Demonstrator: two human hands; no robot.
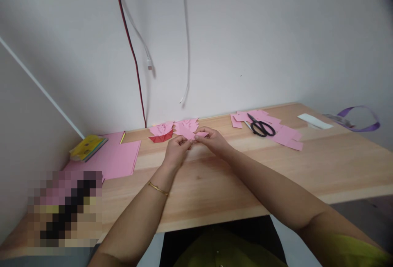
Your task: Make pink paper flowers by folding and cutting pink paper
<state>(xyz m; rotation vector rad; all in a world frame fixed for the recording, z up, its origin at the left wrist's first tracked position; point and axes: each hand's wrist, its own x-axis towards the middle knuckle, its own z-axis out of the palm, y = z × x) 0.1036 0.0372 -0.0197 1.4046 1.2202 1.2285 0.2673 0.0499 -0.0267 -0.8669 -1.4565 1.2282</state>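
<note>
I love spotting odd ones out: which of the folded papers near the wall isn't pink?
The red folded paper, beside the left hand, in front of pink folded papers; only it is red.

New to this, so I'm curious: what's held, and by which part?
A pink paper piece, pinched at its near side by left hand and right hand.

The small folded paper piece (187,133) is pale pink; the pointed folded paper strip (161,137), red. The flat rectangular paper sheets (121,162) are pink too — the looped-handled metal scissors (257,123), black-handled. Reddish streaks pattern the light-brown wooden desk (215,189) — the curved ribbon strap (375,125) is purple.
</note>
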